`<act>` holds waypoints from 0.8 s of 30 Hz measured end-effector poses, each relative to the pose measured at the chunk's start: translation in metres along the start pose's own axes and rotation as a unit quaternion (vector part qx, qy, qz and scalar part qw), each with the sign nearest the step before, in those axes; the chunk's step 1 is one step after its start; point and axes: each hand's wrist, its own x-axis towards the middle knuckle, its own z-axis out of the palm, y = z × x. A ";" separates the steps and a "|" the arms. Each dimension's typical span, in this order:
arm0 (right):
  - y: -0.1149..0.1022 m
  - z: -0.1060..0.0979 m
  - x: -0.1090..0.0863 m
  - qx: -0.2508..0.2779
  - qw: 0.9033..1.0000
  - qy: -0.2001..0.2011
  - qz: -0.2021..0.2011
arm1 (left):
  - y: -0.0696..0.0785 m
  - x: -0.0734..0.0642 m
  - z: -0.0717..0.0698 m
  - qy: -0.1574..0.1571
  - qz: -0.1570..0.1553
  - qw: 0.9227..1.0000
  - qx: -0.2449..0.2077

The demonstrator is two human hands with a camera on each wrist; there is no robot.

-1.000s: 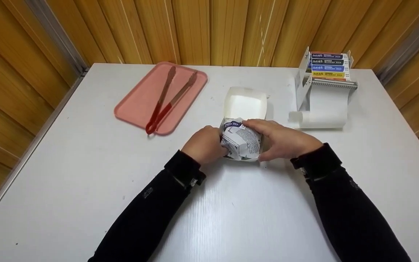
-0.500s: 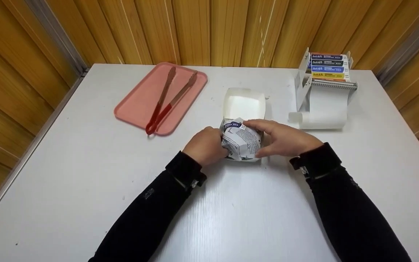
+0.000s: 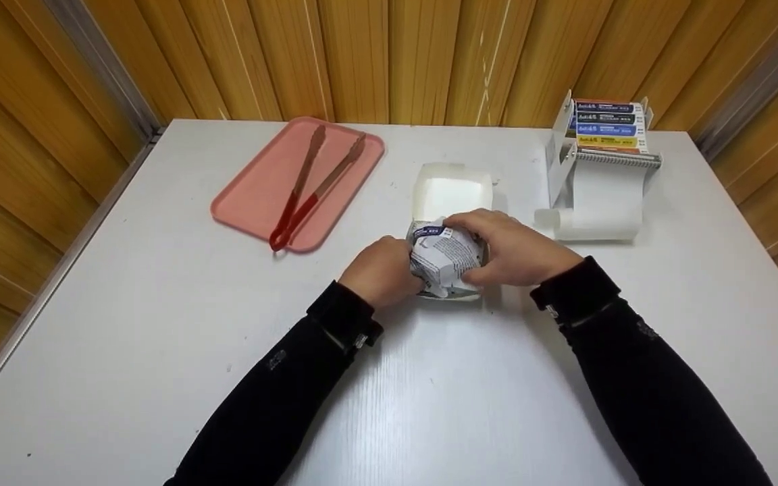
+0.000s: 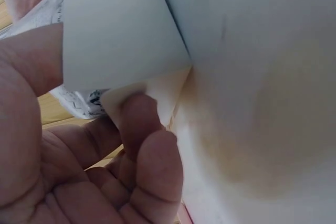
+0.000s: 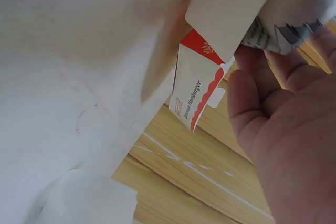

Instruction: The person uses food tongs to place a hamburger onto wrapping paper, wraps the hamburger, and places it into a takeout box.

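Note:
An open white hamburger box stands mid-table, lid tipped to the back. Its outer side shows "Delicious Hamburger" lettering in the right wrist view. Inside the base sits a wrapped hamburger in printed white paper with a blue label. My left hand pinches the box's left wall; in the left wrist view its curled fingers lie against the outside of the card. From the right, my right hand grips the wrapped hamburger between thumb and fingers, some of them hidden by the paper.
A pink tray at the back left carries red-handled tongs. To the back right stands a label dispenser with several coloured rolls and a curled white paper strip. Wood-look panels wall the table's back and sides.
My right hand has shifted left and a little up, from the box's right edge onto the wrapped hamburger. The left hand has stayed nearly still.

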 end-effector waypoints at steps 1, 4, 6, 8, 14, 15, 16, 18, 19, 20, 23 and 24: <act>0.000 0.000 0.001 -0.006 1.000 0.003 -0.005 | 0.000 0.000 0.000 0.001 0.001 1.000 -0.001; 0.001 0.003 0.004 -0.006 1.000 0.002 -0.006 | 0.000 0.000 0.001 0.003 -0.011 1.000 -0.016; 0.002 0.005 0.005 -0.001 1.000 -0.008 0.000 | 0.000 0.000 0.001 0.004 -0.025 0.999 -0.036; 0.003 0.007 0.004 0.005 1.000 -0.017 0.012 | 0.000 -0.001 0.001 0.005 -0.038 0.998 -0.055; 0.002 0.008 0.000 -0.029 0.999 -0.033 -0.004 | 0.000 -0.003 -0.001 0.018 -0.043 0.996 -0.075; 0.003 0.008 0.000 -0.027 0.999 -0.035 -0.006 | 0.001 -0.004 -0.001 0.019 -0.041 0.997 -0.068; 0.003 0.008 -0.001 -0.020 0.999 -0.040 -0.004 | 0.001 -0.004 -0.002 0.021 -0.038 0.997 -0.061; 0.004 0.009 -0.002 -0.006 0.999 -0.042 0.005 | 0.001 -0.004 -0.001 0.026 -0.032 0.998 -0.041; 0.004 0.010 -0.002 -0.001 0.999 -0.036 0.010 | 0.001 -0.004 -0.001 0.029 -0.028 0.999 -0.031; 0.002 0.012 -0.002 0.002 0.999 -0.027 0.019 | 0.002 -0.004 0.000 0.032 -0.025 0.999 -0.024; -0.005 0.019 0.000 -0.019 0.999 0.007 0.035 | 0.002 -0.004 0.002 0.046 -0.024 0.999 -0.005; -0.008 0.022 0.001 -0.028 0.999 0.019 0.041 | 0.003 -0.004 0.002 0.051 -0.024 0.998 -0.002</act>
